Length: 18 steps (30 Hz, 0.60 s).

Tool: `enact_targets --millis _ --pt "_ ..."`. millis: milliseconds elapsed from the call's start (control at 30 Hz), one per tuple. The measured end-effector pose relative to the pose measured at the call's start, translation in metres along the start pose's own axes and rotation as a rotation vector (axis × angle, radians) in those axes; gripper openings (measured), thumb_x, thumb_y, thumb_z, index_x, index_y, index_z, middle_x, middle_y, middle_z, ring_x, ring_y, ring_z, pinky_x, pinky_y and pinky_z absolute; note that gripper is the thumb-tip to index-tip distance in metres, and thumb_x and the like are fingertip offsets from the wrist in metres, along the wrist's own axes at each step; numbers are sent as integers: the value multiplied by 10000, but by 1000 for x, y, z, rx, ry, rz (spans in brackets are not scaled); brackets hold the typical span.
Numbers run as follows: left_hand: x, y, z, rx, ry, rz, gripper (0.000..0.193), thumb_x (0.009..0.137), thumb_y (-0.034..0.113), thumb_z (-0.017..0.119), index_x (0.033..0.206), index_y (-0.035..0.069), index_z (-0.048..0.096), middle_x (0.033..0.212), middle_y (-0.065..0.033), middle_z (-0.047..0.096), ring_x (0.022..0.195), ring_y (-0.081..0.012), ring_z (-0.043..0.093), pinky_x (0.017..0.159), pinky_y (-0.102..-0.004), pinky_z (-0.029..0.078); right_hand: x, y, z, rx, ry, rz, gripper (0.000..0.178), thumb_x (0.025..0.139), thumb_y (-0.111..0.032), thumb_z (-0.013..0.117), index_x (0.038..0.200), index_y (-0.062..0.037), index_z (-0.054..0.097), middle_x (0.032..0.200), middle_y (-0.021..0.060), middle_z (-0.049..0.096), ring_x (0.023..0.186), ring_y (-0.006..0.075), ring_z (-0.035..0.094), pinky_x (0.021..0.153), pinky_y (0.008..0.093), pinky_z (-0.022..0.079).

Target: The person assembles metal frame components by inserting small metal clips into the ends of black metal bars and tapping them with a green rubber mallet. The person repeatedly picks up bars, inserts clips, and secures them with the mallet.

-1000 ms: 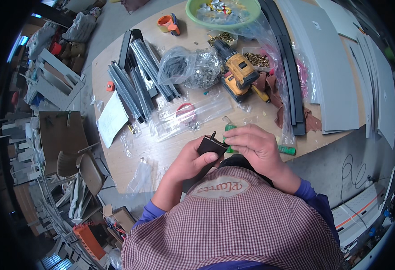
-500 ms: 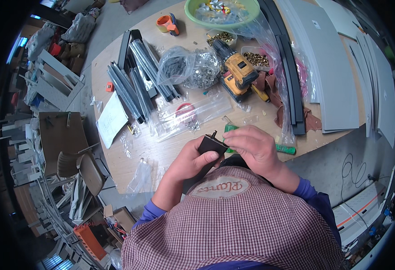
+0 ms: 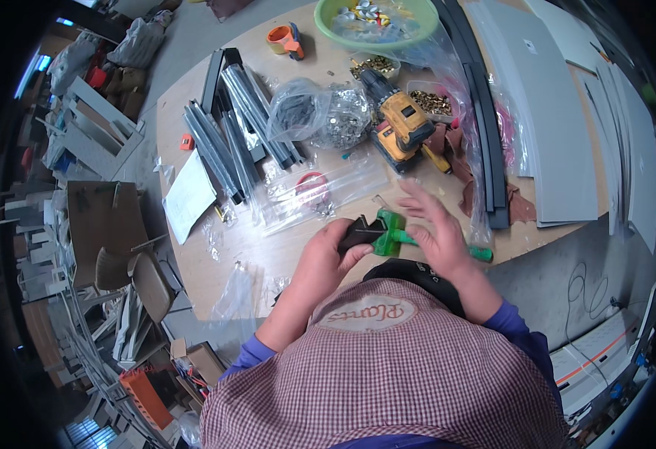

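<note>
My left hand [image 3: 323, 254] is closed around a black rail [image 3: 359, 234], its notched end pointing toward the mallet; most of its length is hidden by the hand and arm. On the table's near edge lies a green mallet [image 3: 390, 233], its head beside the rail end and its handle running right. Above that handle, my right hand [image 3: 440, 232] is open with the fingers spread, nothing visible in them. Whether the thumb touches the handle cannot be made out. Clear plastic sleeves [image 3: 343, 191] lie just beyond the hands.
A yellow cordless drill [image 3: 403, 123] stands beyond my right hand, near a tub of brass fittings [image 3: 431, 103]. A bag of metal parts [image 3: 335, 116] and grey metal profiles [image 3: 212, 153] lie left. Behind is a green basin [image 3: 376, 34]; long grey panels [image 3: 545, 112] lie right.
The rail's end has tipped over from facing up to pointing right toward the mallet head. My right hand has left the rail's end and moved right, its fingers spreading.
</note>
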State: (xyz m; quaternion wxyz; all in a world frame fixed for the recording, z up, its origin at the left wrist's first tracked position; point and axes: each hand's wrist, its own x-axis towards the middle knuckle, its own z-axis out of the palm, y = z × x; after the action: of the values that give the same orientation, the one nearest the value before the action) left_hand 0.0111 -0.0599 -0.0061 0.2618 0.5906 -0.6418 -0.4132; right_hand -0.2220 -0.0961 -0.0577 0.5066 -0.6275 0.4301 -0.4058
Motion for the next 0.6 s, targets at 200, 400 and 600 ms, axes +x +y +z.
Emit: enact_targets --millis 200,400,600 --pt "-2 -22 3 218 201 -43 392 795 175 795 1094 25 590 886 -183 667 799 -374 654 701 -411 520 -56 118 -38 -915 -431 304 562 752 -142 770 1267 -97 550 1130 125 540 1179 340 504 950 438 468" --pt "-6 -52 3 278 255 -160 355 792 217 799 1007 29 588 831 -194 668 751 -385 651 656 -421 517 -70 114 -47 -762 -387 254 412 872 -175 658 1250 -80 524 1046 164 624 966 392 598 877 464 498" --pt "-11 -68 1 406 267 -162 337 805 247 783 954 30 573 799 -196 656 725 -400 637 636 -443 507 -43 21 -39 88 -231 456 338 1005 -265 529 1225 -11 488 721 76 606 566 163 582 554 302 483"
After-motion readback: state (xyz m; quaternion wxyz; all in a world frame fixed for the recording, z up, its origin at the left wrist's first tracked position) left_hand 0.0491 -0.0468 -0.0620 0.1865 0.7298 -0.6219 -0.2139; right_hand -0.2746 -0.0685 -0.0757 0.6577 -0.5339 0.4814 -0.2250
